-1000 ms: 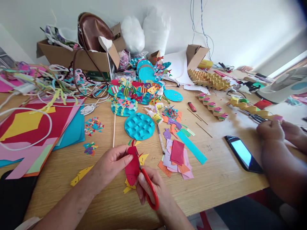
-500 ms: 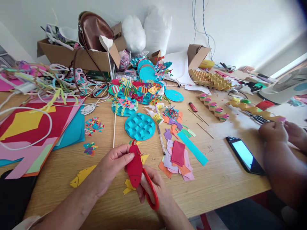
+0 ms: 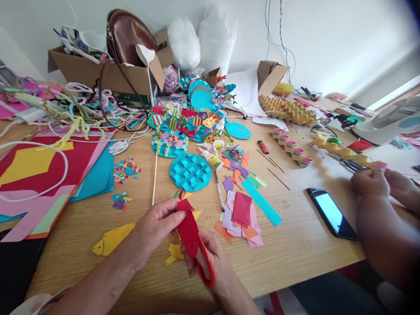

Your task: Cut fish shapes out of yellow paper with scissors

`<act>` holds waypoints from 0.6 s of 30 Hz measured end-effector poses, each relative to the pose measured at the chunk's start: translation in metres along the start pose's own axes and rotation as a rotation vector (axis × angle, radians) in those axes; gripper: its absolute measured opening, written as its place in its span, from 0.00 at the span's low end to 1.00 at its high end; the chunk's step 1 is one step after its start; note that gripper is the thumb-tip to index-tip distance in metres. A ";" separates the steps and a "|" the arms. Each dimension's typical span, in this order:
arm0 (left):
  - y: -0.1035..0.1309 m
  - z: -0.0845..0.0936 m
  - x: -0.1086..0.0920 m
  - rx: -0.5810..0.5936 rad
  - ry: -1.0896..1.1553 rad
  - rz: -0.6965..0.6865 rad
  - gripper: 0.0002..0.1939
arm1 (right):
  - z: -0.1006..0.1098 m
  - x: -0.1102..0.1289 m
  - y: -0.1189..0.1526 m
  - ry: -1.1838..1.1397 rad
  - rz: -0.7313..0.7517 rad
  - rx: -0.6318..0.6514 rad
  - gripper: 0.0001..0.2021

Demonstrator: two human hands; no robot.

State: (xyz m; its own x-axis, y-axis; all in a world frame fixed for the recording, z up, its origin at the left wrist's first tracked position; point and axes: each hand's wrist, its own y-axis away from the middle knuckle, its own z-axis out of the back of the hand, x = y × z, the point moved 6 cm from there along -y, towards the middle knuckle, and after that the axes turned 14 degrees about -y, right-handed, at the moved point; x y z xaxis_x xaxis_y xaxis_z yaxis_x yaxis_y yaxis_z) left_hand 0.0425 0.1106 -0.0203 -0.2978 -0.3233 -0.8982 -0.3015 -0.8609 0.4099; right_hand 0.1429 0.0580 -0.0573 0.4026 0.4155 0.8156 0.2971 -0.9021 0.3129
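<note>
My left hand (image 3: pixel 166 217) pinches the tail end of a red paper fish (image 3: pixel 188 230), thumb on top. The fish's head, with a drawn eye and a curved line, points down toward me. Red-handled scissors (image 3: pixel 207 267) are in my right hand (image 3: pixel 211 253), its fingers through the loops; the fish hides the blades. A yellow paper fish (image 3: pixel 113 238) lies on the table beside my left forearm. Yellow paper scraps (image 3: pixel 175 253) lie under the red fish.
Coloured paper scraps (image 3: pixel 242 210), a pen (image 3: pixel 219 192) and a blue scalloped disc (image 3: pixel 190 172) lie ahead. Coloured paper sheets (image 3: pixel 75 170) cover the left side. At right, a phone (image 3: pixel 331 214) lies near another person's hands (image 3: pixel 372 181), which hold an egg-carton strip.
The red fish has turned slightly between my hands, its head shifting a little right. My left hand keeps its pinch, and the scissors stay in my right hand. The view has shifted slightly.
</note>
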 end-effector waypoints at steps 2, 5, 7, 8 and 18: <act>0.000 0.000 0.000 0.005 -0.008 -0.012 0.08 | 0.001 -0.002 0.000 -0.020 -0.002 0.005 0.34; 0.000 -0.001 0.001 0.015 -0.003 -0.030 0.08 | 0.002 -0.003 0.000 -0.026 0.012 0.010 0.34; 0.000 -0.002 0.002 0.021 0.006 -0.037 0.08 | 0.002 -0.004 0.000 -0.034 0.025 0.012 0.32; 0.000 -0.002 0.002 0.023 0.013 -0.039 0.08 | 0.002 -0.005 0.000 -0.043 0.031 0.012 0.31; 0.001 -0.007 0.002 0.066 0.051 -0.046 0.07 | 0.005 -0.010 0.000 -0.109 0.080 0.008 0.25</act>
State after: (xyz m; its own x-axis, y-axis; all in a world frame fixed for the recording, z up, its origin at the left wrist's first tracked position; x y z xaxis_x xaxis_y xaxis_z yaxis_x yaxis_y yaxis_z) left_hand 0.0476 0.1064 -0.0228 -0.2368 -0.3053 -0.9224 -0.3728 -0.8481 0.3764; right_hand 0.1431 0.0542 -0.0679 0.5168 0.3526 0.7801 0.2665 -0.9322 0.2448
